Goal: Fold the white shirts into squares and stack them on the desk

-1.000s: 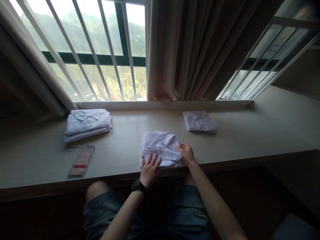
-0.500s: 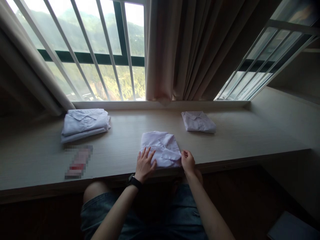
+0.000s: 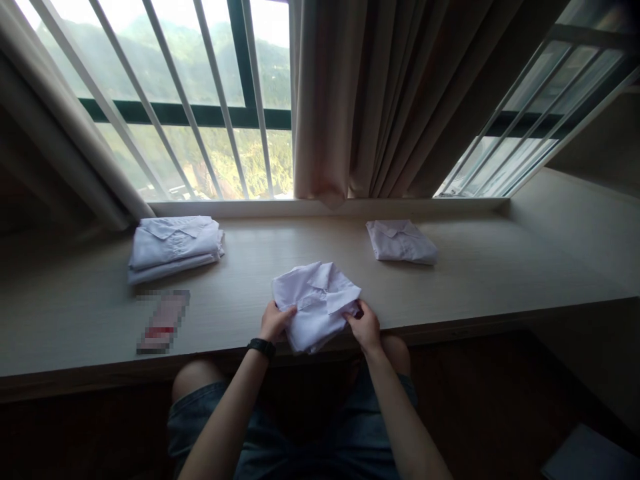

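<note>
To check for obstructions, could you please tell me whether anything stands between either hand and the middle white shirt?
Nothing visible does: the left hand and right hand hold the middle white shirt directly, at opposite sides.

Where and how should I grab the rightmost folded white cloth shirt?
Probably best from the near side, left hand and right hand at opposite ends of the rightmost folded white cloth shirt, thumbs on top. It lies flat, collar upward, on the pale wood-grain table, its near edge unobstructed; pinching only the collar might loosen its soft folds.
</note>
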`<state>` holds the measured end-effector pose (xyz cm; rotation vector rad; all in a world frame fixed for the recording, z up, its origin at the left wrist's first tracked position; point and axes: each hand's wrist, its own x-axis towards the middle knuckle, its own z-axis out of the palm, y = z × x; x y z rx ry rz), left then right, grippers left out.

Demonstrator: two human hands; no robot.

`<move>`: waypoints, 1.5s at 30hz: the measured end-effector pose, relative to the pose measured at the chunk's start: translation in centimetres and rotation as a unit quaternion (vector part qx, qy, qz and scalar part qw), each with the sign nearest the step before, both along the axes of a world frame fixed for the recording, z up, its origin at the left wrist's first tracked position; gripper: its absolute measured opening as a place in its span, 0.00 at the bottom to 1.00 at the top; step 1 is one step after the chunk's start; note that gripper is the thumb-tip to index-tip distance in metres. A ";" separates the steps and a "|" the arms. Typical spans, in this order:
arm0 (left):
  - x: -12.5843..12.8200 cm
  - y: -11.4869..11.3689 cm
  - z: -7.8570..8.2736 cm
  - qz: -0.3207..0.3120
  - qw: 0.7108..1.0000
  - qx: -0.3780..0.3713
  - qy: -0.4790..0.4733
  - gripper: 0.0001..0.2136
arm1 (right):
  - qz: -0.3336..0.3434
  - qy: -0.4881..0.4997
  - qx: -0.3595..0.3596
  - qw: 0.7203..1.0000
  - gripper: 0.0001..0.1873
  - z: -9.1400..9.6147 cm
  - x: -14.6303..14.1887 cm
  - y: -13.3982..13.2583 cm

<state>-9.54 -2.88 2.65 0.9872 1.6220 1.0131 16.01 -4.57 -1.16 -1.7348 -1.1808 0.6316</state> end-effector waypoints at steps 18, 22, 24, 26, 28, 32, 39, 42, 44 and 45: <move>-3.1 1.2 2.3 -0.058 0.948 0.085 0.300 0.21 | -0.023 0.005 -0.027 0.999 0.31 0.3 -1.1 -0.4; -2.1 2.1 2.1 -0.039 0.978 0.064 0.194 0.11 | -0.057 0.008 -0.029 0.998 0.27 0.2 -1.6 0.2; -1.7 2.1 2.0 -0.011 0.995 0.060 0.077 0.10 | -0.072 0.014 -0.005 0.997 0.26 -0.2 -1.7 0.2; -1.5 2.1 1.8 -0.004 0.999 0.046 -0.016 0.13 | -0.077 0.039 0.029 0.996 0.26 -0.7 -1.8 0.3; -1.6 2.3 1.7 -0.009 0.998 0.030 -0.057 0.16 | -0.064 0.073 0.053 0.994 0.27 -1.0 -1.7 0.4; -2.4 3.2 1.6 -0.011 0.994 -0.013 -0.105 0.17 | -0.033 0.089 0.025 0.995 0.27 -0.7 -0.8 1.0; -1.9 6.2 1.8 -0.022 0.992 -0.039 -0.122 0.19 | 0.072 0.178 -0.042 0.980 0.24 1.5 -0.2 3.0; -1.4 7.2 2.1 -0.042 0.989 -0.030 -0.139 0.18 | 0.119 0.230 -0.031 0.965 0.26 2.4 -0.5 3.9; -1.3 7.4 2.0 -0.045 0.988 -0.026 -0.143 0.20 | 0.139 0.262 -0.017 0.955 0.27 2.7 -0.6 4.4; -1.3 7.5 1.9 -0.039 0.989 -0.028 -0.139 0.21 | 0.132 0.264 -0.012 0.955 0.27 2.8 -0.5 4.5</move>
